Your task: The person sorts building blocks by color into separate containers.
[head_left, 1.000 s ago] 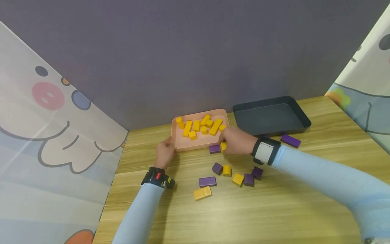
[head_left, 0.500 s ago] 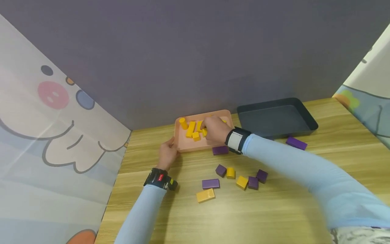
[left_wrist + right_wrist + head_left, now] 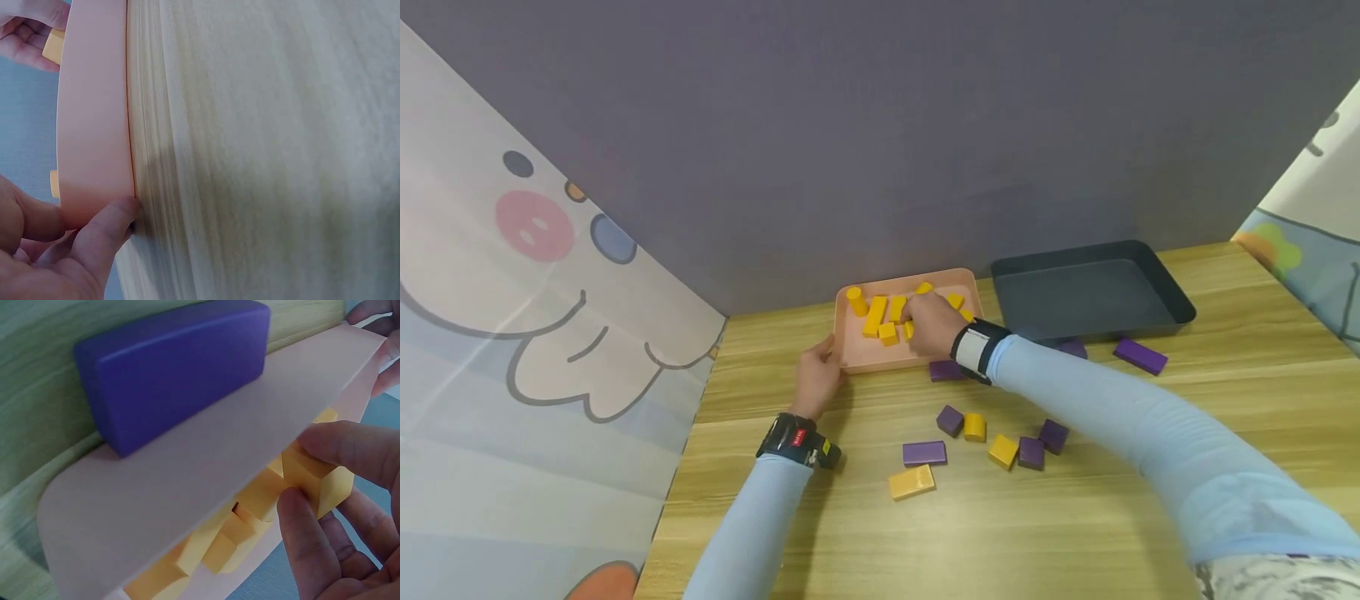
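A shallow pink tray (image 3: 868,363) near the back wall holds several yellow blocks (image 3: 876,315), flat bars, cubes and an upright cylinder among them. My left hand (image 3: 817,380) grips its near left corner, thumb and fingers on the wall in the left wrist view. Over the tray's middle, my right hand (image 3: 934,325) pinches a small yellow block (image 3: 315,478) between thumb and fingers, among other yellow blocks. That hand covers part of the tray's contents in the head view. A purple rectangular block (image 3: 181,375) lies against the tray's near wall.
A dark grey tray (image 3: 1086,300) stands to the right, with a purple bar (image 3: 1141,356) in front. Purple cubes (image 3: 1032,452), a yellow cube (image 3: 1003,451), a rounded yellow block (image 3: 975,427), a purple bar (image 3: 925,453) and a yellow bar (image 3: 912,482) lie on the wooden table nearer.
My right hand has moved left from the tray's near right corner to its middle, carrying a yellow block from beside the purple block. My left hand stays at the tray's corner.
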Tool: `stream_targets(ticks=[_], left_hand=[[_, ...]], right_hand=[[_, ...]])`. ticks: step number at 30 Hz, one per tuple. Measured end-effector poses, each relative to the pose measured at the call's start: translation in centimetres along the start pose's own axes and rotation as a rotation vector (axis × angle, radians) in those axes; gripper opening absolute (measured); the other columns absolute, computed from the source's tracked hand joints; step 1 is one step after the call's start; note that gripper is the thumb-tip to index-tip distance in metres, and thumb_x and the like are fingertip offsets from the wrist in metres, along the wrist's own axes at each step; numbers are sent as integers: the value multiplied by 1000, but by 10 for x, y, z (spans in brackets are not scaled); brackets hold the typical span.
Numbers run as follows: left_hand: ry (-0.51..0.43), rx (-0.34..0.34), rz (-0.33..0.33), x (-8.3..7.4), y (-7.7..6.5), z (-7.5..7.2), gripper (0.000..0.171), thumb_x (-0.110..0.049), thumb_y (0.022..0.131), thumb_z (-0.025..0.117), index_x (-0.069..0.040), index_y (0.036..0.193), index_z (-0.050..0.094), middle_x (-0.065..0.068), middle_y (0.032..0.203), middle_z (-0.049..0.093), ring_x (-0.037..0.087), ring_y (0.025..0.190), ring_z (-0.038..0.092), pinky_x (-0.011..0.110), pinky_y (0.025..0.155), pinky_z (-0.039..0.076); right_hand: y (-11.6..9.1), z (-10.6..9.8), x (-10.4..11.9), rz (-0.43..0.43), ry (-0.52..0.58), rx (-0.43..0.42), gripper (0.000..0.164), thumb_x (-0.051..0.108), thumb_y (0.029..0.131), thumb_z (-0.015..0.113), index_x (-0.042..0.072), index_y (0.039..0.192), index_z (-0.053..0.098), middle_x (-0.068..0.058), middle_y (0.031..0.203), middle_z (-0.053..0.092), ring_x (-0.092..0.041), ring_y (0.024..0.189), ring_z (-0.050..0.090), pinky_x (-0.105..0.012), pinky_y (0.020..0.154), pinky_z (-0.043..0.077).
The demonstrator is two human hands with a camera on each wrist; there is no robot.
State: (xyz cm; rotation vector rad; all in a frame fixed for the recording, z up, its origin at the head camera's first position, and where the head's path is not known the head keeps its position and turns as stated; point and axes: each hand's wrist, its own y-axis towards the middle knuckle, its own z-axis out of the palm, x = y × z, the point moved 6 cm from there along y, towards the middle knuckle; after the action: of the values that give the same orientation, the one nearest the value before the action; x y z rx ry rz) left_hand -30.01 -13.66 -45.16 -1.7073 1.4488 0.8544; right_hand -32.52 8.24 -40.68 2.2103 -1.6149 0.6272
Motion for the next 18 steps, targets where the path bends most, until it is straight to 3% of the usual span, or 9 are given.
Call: stream_targets(ticks=[6, 18], left_hand=[[-28, -6, 10, -3, -2, -1, 48, -13, 101, 49, -7, 148, 43, 20, 130, 65, 20, 88, 66, 21, 62, 53], [-52, 6, -4, -3, -3, 0, 48, -13, 102, 48, -8, 149, 41, 20, 134, 62, 19, 88, 65, 20, 61, 51]], right_hand=[[0, 1, 1, -3, -14, -11, 41, 0, 75, 75, 8, 115, 73, -6, 119, 72, -20, 102, 64, -37, 96, 55], [7, 10, -2, -18, -58, -11, 37, 6, 78, 79, 10, 115, 74, -5, 118, 72, -19, 96, 64, -37, 97, 55]])
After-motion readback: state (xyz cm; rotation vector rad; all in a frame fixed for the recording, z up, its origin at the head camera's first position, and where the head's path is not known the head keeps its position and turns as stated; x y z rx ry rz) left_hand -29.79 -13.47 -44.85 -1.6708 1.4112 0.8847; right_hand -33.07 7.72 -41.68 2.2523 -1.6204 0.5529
